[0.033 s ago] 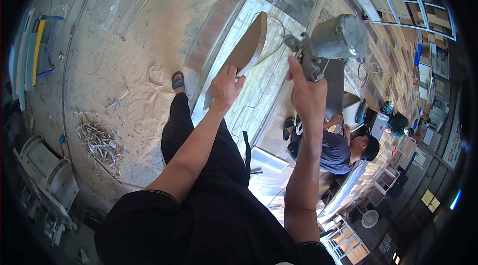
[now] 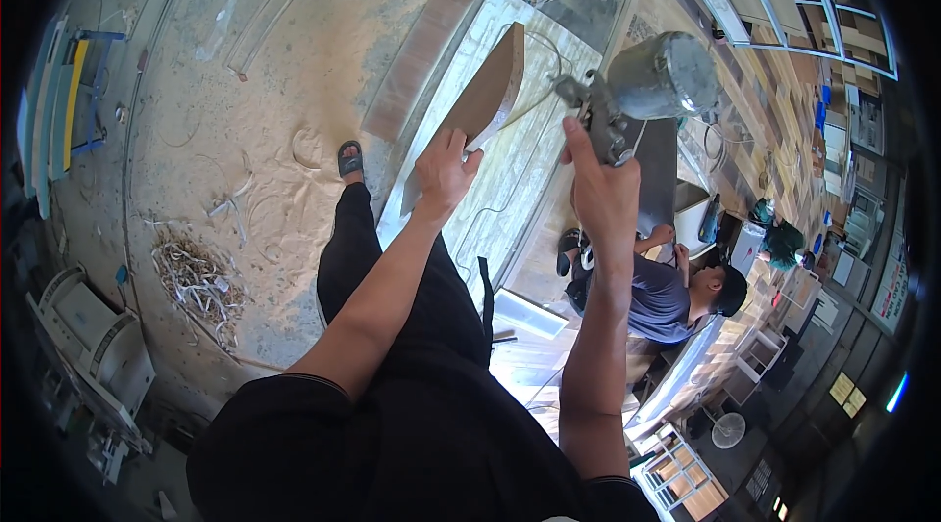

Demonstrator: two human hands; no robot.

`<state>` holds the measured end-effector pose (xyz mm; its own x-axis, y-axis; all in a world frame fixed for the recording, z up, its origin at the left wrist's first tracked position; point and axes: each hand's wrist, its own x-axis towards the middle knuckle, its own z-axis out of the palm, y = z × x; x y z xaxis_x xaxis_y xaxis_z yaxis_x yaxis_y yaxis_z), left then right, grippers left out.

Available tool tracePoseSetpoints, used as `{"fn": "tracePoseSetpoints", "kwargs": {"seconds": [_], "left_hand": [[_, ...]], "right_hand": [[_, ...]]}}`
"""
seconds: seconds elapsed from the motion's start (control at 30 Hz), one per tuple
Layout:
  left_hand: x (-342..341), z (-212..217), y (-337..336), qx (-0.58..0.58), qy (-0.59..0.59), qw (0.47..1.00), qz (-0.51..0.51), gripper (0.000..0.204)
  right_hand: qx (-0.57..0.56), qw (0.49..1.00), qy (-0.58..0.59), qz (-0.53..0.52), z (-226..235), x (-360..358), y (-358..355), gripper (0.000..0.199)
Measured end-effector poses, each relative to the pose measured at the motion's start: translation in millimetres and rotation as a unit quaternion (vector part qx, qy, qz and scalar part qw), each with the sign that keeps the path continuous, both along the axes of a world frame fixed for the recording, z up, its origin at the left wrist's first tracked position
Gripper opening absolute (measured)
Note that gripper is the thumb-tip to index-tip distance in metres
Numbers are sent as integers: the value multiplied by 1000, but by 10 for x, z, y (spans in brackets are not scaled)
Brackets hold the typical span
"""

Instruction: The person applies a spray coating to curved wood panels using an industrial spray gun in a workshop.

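My left hand (image 2: pixel 446 174) is closed on the near part of a brown wooden board (image 2: pixel 485 96) with a curved edge, tilted up over a pale plank-patterned panel (image 2: pixel 520 164). In my right hand (image 2: pixel 606 194) is a grey metal spray gun (image 2: pixel 610 115), raised to the right of the board and apart from it. My fingers wrap its handle, and the thumb lies along its back. A stained round paint cup (image 2: pixel 663 76) is attached to the gun. Part of the grip is hidden by my hand.
A co-worker (image 2: pixel 667 292) in a dark shirt is low down at the right, close beyond my right forearm. A brown plank (image 2: pixel 421 56) lies left of the panel. Sawdust (image 2: pixel 284 194) and a heap of shavings (image 2: pixel 201 282) cover floor at left. A thin hose or cord (image 2: pixel 490 208) crosses the panel.
My right hand and the spray gun have shifted slightly left, the paint cup with them. My left hand and the board look unmoved.
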<state>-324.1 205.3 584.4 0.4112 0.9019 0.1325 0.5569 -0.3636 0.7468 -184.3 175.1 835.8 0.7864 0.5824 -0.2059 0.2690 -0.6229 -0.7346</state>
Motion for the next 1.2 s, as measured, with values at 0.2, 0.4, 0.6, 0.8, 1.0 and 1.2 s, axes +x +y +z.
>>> {"fn": "tracePoseSetpoints", "kwargs": {"seconds": [0.2,0.4,0.6,0.8,1.0,1.2], "left_hand": [[-6,3,-15,5,7,1000,3,28],[-32,30,-31,5,5,1000,3,27],[-20,6,-63,16,-1,1000,-3,27],[-53,25,-64,20,0,1000,1,28],[-61,24,-97,2,-5,1000,8,28],[-26,12,-90,4,3,1000,6,28]], "right_hand": [[3,1000,26,-12,87,66,154,45],[-25,999,38,1,-16,39,30,48],[-60,998,-1,-6,76,205,270,49],[-50,998,19,21,-72,251,218,51],[-71,996,37,29,-52,282,170,51],[-75,997,17,21,50,320,206,52]]}}
